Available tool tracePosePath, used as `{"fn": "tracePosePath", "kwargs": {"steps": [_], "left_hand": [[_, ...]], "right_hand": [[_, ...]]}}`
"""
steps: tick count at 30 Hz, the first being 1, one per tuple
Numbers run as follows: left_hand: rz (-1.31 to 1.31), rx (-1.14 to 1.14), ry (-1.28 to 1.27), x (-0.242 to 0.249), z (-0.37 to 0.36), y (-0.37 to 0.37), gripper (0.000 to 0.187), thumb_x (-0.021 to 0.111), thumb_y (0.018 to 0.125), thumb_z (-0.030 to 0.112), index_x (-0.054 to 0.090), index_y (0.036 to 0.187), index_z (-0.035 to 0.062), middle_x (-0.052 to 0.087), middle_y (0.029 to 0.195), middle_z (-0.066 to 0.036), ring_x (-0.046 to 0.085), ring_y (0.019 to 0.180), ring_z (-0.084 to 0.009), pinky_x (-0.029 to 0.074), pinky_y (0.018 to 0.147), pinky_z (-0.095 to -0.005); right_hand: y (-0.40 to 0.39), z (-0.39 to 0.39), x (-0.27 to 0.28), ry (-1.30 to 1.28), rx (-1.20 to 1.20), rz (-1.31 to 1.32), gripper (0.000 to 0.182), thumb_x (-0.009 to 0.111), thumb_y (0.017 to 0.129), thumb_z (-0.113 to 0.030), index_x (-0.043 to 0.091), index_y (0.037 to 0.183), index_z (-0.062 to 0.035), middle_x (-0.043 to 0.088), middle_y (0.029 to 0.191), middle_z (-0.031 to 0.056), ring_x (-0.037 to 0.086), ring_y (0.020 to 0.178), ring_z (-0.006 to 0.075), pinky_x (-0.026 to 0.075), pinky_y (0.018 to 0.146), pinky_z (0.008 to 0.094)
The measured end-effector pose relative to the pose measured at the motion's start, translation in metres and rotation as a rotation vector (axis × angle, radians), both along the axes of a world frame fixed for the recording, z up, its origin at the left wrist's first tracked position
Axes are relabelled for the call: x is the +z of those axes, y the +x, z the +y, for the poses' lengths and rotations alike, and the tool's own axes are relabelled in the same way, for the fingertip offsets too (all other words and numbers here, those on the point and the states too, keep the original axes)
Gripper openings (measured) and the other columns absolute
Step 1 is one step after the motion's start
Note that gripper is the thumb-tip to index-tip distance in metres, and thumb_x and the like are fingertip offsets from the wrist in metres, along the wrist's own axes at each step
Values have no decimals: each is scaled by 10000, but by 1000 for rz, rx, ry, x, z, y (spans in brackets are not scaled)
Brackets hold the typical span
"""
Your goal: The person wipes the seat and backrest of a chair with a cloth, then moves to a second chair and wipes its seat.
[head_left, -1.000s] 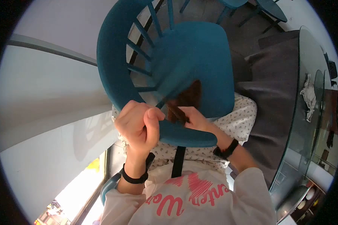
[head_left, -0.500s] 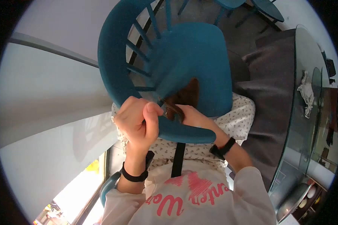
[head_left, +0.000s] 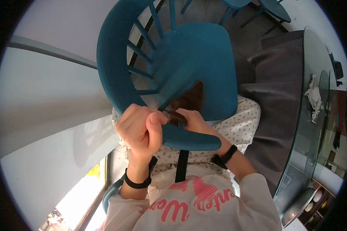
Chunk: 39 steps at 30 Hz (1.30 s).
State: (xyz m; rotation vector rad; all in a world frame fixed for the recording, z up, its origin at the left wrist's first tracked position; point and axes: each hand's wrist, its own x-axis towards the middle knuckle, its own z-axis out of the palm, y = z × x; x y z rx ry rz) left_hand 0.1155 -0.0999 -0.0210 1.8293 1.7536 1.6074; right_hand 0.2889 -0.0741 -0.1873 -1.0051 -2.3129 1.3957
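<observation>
My left hand is closed over the curved armrest of a blue wooden chair, with the thumb lying along the top. Just inside the armrest, my right hand pinches a dark brown cloth. A twisted strip of it runs toward my left thumb, close to a spindle under the armrest. The rest of the cloth droops over the near part of the seat. My left palm and part of my right fingers are hidden.
A glass-topped table with a dark grey cloth at its side stands on the right, a crumpled white rag on it. White panels line the left. More blue chairs stand at the back.
My right hand has shifted slightly up and left, and the brown strip lies straighter. The chair appears a little lower and further left, my left hand still on its armrest.
</observation>
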Motion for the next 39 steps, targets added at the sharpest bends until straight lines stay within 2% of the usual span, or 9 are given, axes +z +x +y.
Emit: {"fn": "tracePosePath", "kwargs": {"steps": [8, 10, 20, 24, 25, 27, 34, 36, 39], "left_hand": [[-16, -4, -16, -2, 0, 1, 274, 540, 826, 81, 581, 556, 63, 553, 528, -27, 469, 482, -188, 363, 467, -282], [48, -16, -39, 1, -1, 2, 443, 418, 946, 159, 545, 543, 26, 588, 543, -67, 500, 498, -159, 359, 491, -265], [-36, 62, 168, -7, -3, 5, 521, 340, 962, 212, 441, 476, 55, 472, 430, -40, 416, 410, -136, 289, 422, -263], [-34, 67, 165, -8, -4, 5, 509, 341, 956, 202, 426, 474, 62, 459, 424, -35, 407, 406, -134, 288, 424, -266], [-32, 70, 149, -7, -4, 6, 504, 344, 953, 202, 423, 474, 67, 456, 424, -33, 403, 404, -134, 287, 424, -267], [-29, 76, 128, -7, -3, 5, 500, 346, 951, 201, 420, 474, 71, 454, 423, -31, 400, 403, -134, 286, 424, -268], [-59, 53, 160, -10, -6, 2, 481, 421, 926, 183, 452, 457, 86, 463, 426, 2, 408, 379, -132, 308, 414, -245], [-62, 67, 157, -12, -4, 2, 482, 420, 926, 181, 451, 454, 85, 460, 423, 3, 404, 374, -131, 308, 414, -245], [-62, 37, 189, -13, -4, 0, 481, 420, 924, 179, 450, 454, 84, 461, 424, 1, 409, 380, -130, 307, 414, -246]], "right_hand": [[-3, 34, -14, -145, 249, -314, 551, 694, 599, -17, 579, 1138, -24, 649, 966, 184, 616, 932, 354, 490, 803, 440], [4, 35, -3, -178, 243, -219, 476, 707, 625, -30, 607, 1089, -9, 642, 991, 199, 621, 917, 356, 497, 803, 401], [28, 66, 104, -339, -96, 420, 343, 704, 747, -99, 617, 1069, -17, 645, 1086, 112, 605, 995, 196, 456, 885, 327], [-42, 51, 80, -59, 224, 291, 601, 586, 620, 11, 467, 1209, 28, 574, 1107, 242, 518, 1094, 406, 429, 925, 419], [-58, 47, 54, -163, 331, 163, 573, 609, 642, 28, 497, 1203, -1, 570, 1122, 229, 544, 1078, 355, 445, 898, 347], [-74, 53, 63, -32, 453, -157, 449, 630, 636, -17, 566, 1079, -51, 618, 998, 182, 592, 932, 360, 486, 788, 396], [-56, 55, -46, 45, 196, -99, 267, 657, 629, -91, 624, 889, -41, 664, 864, 143, 641, 837, 341, 506, 718, 440], [-69, 68, -51, 60, 446, -465, 284, 692, 610, -103, 628, 879, -41, 654, 835, 163, 636, 837, 328, 505, 690, 414], [-70, 77, -47, 37, 524, -484, 233, 696, 579, -89, 646, 798, -25, 663, 807, 171, 655, 798, 304, 511, 675, 419]]}}
